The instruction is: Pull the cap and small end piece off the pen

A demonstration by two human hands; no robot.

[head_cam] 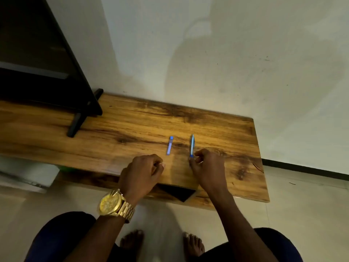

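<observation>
A blue pen (192, 145) lies on the wooden table (132, 129), pointing away from me. My right hand (206, 167) has its fingertips at the pen's near end and seems to pinch it. A short blue pen cap (169, 145) lies apart, a little to the left of the pen. My left hand (143, 172), with a gold watch (113, 204) on its wrist, hovers over the table's near edge just below the cap, fingers curled and holding nothing.
A black TV (37, 63) on black feet (76, 122) stands on the table's left part. A white wall (226, 53) rises right behind the table. A dark opening (177, 192) shows under the table's near edge. My bare feet stand on the pale floor (302, 205).
</observation>
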